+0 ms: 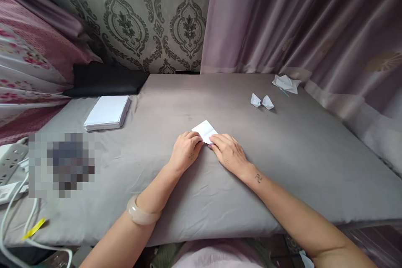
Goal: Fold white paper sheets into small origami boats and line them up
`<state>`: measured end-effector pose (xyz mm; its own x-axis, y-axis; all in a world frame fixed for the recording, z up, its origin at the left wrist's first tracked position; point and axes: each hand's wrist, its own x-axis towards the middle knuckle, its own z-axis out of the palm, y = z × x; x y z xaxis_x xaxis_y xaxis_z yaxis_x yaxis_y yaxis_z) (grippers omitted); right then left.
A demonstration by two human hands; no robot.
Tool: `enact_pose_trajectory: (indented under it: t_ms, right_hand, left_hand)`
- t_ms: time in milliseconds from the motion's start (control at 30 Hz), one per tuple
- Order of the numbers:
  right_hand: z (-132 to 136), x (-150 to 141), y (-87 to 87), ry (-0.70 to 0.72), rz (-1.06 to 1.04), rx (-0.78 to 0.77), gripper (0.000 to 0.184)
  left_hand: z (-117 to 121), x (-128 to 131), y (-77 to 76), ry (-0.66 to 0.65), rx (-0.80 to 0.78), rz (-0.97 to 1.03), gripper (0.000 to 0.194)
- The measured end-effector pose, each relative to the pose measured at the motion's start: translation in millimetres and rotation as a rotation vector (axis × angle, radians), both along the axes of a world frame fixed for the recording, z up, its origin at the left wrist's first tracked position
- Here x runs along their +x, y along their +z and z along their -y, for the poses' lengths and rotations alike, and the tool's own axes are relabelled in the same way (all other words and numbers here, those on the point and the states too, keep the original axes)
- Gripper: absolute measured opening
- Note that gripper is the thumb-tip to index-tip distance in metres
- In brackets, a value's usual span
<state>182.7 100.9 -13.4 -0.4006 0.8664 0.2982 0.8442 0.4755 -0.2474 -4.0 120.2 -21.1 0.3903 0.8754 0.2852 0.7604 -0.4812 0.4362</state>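
A small folded square of white paper (205, 130) lies on the grey cloth in front of me, one corner pointing away. My left hand (187, 147) has its curled fingers on the paper's left near edge. On the right near edge, the fingers of my right hand (228, 150) are closed on the same paper. My thumbs and part of the paper's near corner are hidden beneath the fingers. Farther off to the right stand two small folded white paper pieces (255, 100), side by side.
A stack of white paper (108, 111) sits at the left, with a black item (108, 78) behind it. Crumpled white paper (286, 83) lies at the back right. A power strip (11, 161) with white cables is on the left edge. Curtains (266, 16) hang behind the grey-covered surface (301, 163).
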Motion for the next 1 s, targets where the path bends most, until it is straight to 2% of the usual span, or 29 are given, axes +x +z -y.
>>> enact_pose_trajectory:
  t_ms: [167,367,600,1000]
  right_hand:
    - [-1.6,-6.0,-1.8,-0.094,-0.096,-0.041,0.021]
    - [-8.0,-9.1,-6.3,-0.179,-0.238,-0.028,0.02]
    - [-15.4,-11.9,-8.9,-0.277,-0.339,-0.054,0.019]
    - [-17.5,-13.9,-16.0,-0.356,-0.312,-0.05,0.018]
  left_hand:
    - [-3.5,1.5,-4.8,0.056,-0.016,0.079,0.019]
    - [-7.2,5.0,-10.0,0.141,-0.017,0.084,0.019]
    - [-12.9,5.7,-9.8,0.21,-0.127,0.157,0.015]
    - [-14.8,8.6,-6.6,0.242,-0.191,0.158,0.017]
